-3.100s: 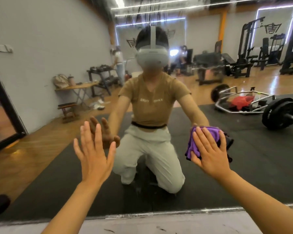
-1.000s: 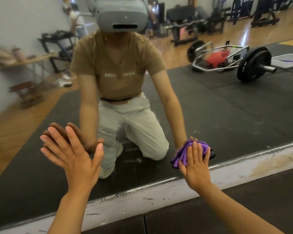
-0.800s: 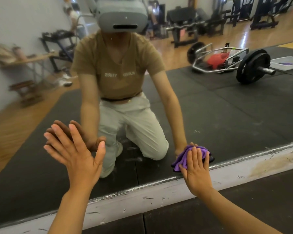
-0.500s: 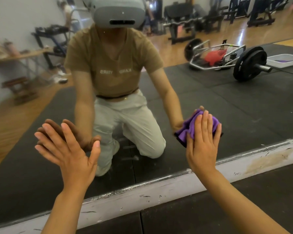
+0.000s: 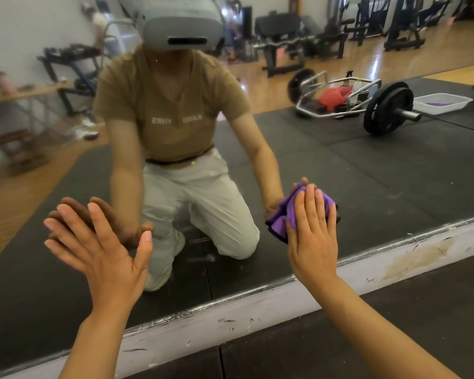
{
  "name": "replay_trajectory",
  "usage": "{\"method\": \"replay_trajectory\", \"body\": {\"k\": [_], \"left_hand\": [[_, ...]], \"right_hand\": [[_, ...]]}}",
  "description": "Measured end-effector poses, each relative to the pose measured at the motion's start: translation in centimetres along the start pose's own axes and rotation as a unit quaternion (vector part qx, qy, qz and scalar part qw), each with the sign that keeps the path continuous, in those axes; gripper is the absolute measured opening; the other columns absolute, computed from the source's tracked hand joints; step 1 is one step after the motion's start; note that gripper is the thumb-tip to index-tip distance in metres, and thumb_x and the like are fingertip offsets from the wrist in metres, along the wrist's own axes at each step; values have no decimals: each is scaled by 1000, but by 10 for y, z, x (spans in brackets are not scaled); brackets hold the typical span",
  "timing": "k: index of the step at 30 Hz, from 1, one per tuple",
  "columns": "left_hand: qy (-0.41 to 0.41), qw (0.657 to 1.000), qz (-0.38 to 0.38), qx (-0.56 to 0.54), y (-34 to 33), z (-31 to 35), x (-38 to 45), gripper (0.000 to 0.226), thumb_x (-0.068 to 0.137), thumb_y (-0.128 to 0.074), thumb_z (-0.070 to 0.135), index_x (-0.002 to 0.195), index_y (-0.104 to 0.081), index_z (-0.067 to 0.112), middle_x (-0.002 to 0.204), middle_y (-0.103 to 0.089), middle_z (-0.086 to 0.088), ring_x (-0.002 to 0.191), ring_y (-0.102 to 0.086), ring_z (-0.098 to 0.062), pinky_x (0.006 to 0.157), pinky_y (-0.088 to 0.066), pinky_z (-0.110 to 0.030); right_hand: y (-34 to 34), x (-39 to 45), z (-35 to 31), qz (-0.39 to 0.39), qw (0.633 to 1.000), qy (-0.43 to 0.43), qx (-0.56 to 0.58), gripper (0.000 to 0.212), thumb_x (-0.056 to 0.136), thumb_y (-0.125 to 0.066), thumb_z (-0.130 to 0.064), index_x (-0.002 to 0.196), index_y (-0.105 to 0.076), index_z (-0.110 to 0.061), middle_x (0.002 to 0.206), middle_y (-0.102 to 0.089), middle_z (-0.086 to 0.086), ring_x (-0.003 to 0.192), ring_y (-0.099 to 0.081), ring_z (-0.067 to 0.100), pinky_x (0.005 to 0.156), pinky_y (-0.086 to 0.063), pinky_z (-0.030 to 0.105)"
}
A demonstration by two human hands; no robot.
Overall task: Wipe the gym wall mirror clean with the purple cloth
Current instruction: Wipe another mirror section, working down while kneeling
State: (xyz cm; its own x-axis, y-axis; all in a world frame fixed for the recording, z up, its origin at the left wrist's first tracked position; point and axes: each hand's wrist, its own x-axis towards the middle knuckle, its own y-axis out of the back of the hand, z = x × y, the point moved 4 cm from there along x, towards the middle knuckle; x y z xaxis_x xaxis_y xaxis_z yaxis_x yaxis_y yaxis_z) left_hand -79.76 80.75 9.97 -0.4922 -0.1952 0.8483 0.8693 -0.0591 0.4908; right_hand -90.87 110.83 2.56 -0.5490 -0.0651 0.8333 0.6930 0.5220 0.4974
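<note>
head view: purple cloth [image 5: 285, 214] is pressed flat-fingered under right hand [image 5: 312, 231], now raised off mirror [image 5: 394, 181] edge; left hand [image 5: 104, 253] stays splayed; wiping continues.

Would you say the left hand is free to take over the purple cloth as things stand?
Probably yes: the left hand is flat on the mirror, holding nothing, with bare glass between it and the purple cloth under the right hand.
</note>
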Motion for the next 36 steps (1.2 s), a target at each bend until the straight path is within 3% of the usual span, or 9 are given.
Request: {"method": "replay_trajectory", "body": {"k": [4, 7, 11, 15, 22, 27, 32, 34, 36], "left_hand": [[20, 1000, -9, 1, -1, -2, -1, 82, 103, -29, 64, 157, 5, 14, 151, -1, -49, 139, 4, -64, 116, 23, -42], [13, 1000, -3, 5, -1, -1, -1, 81, 103, -32, 62, 156, 1, 10, 151, -2, -49, 138, 5, -62, 116, 23, -42], [4, 1000, 1, 3, 1, -2, -1, 82, 103, -32, 61, 160, 10, 21, 152, -3, -47, 139, 6, -60, 117, 23, -42], [-6, 1000, 4, -2, 2, -1, 0, 82, 103, -33, 60, 159, 17, 27, 151, -4, -47, 138, 5, -60, 117, 23, -42], [24, 1000, -18, -10, -1, -4, -2, 81, 101, -29, 67, 156, 4, 17, 152, -1, -48, 139, 4, -65, 115, 23, -43], [18, 1000, -11, -2, 2, -2, -1, 80, 102, -28, 66, 156, 2, 14, 150, -4, -50, 138, 1, -66, 115, 24, -40], [24, 999, -18, -17, 1, -5, -2, 79, 101, -29, 67, 157, 4, 22, 152, -2, -48, 139, 3, -65, 115, 22, -44], [22, 1000, -12, -11, 1, -4, -2, 78, 101, -30, 66, 157, 3, 22, 152, -3, -49, 139, 1, -67, 115, 23, -43], [24, 1000, -9, -8, 0, -3, -2, 78, 102, -29, 66, 157, 3, 21, 152, -4, -49, 139, -1, -69, 115, 23, -41]], "right_hand": [[-1, 11, -5, 20, 999, -5, 25, 52, 113, -20, -32, 158, -11, -8, 164, -17, 9, 157, 2, 14, 127, -5, 41], [-12, -14, 3, -7, 999, 26, 20, 60, 109, -28, -24, 162, -3, -15, 170, 2, 0, 157, 3, 17, 128, -2, 41], [-30, -61, 19, -56, 997, 49, -4, 76, 98, -36, -16, 163, 3, -19, 171, 8, -4, 157, 2, 20, 127, 1, 41], [-31, -61, 22, -66, 997, 44, 6, 66, 106, -30, -21, 163, 2, -20, 171, 6, -4, 157, 1, 19, 128, 0, 40], [-6, 4, 2, 25, 985, -143, 94, 57, 111, -24, -34, 158, -4, -9, 165, -9, 7, 156, 4, 8, 127, 1, 33], [-15, -32, -2, -56, 997, 55, 14, 62, 103, -36, -20, 160, -11, -13, 170, -3, 0, 157, -3, 19, 128, -3, 44], [-10, -13, 12, -24, 971, -207, 115, 61, 108, -22, -37, 158, -1, -9, 167, -3, 2, 155, 8, 5, 127, 2, 32], [-9, -19, 2, -31, 989, -124, 80, 62, 105, -30, -27, 158, -4, -9, 166, -6, 7, 156, 5, 12, 127, -1, 37], [-18, -44, -4, -74, 996, 42, 9, 66, 99, -37, -20, 159, -12, -11, 168, -8, 7, 157, -2, 20, 127, -6, 45]]}}
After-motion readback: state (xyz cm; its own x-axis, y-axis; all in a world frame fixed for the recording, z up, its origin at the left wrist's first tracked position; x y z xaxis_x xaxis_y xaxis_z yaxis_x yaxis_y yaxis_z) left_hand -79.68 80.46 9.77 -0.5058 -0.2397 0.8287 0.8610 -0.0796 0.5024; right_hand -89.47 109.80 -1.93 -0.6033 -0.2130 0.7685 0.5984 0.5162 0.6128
